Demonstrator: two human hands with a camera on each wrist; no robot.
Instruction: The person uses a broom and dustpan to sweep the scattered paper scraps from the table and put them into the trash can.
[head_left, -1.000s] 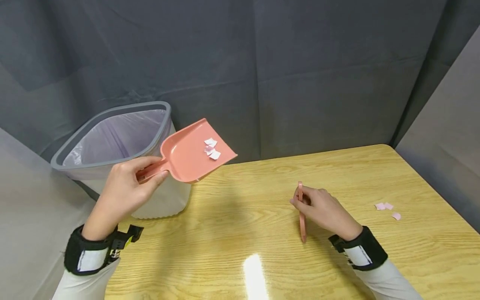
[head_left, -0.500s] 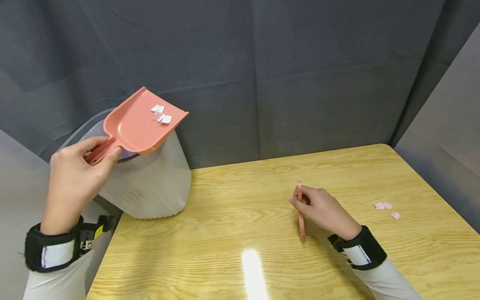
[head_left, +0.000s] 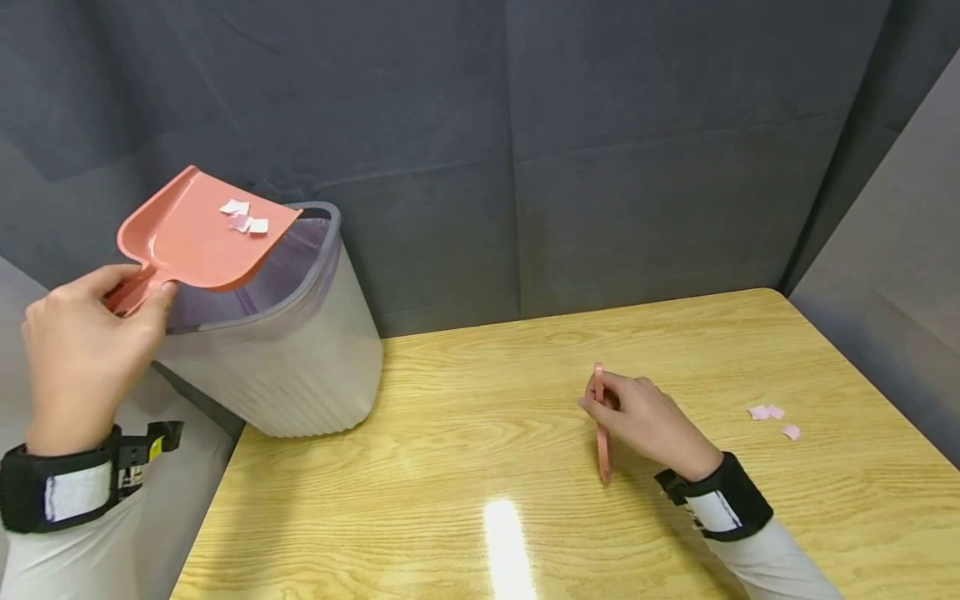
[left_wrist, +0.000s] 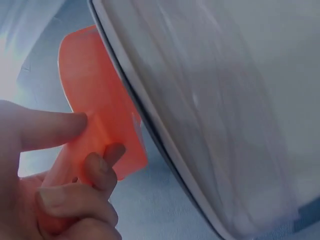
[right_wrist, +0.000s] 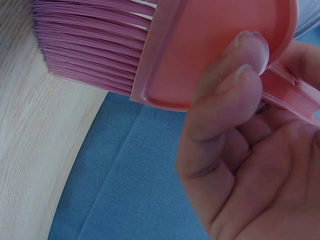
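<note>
My left hand (head_left: 93,337) grips the handle of a pink dustpan (head_left: 191,237) and holds it up over the trash bin (head_left: 300,367) at the left. Several white and pale pink paper scraps (head_left: 243,218) lie on the pan near its front lip. In the left wrist view the underside of the dustpan (left_wrist: 95,90) shows beside the bin's rim. My right hand (head_left: 648,421) holds a pink brush (head_left: 603,429) edge-on above the table. The right wrist view shows the brush's purple bristles (right_wrist: 90,45) by the tabletop, with the fingers around the base of its handle.
On the right of the wooden table (head_left: 450,433) lie 3 pink paper scraps (head_left: 774,417). The bin has a grey rim and a translucent liner (head_left: 288,258). A dark grey curtain (head_left: 637,167) hangs behind the table.
My left hand has carried the dustpan with its scraps leftward and up, from beside the bin to over its opening. The right hand and brush have barely moved.
</note>
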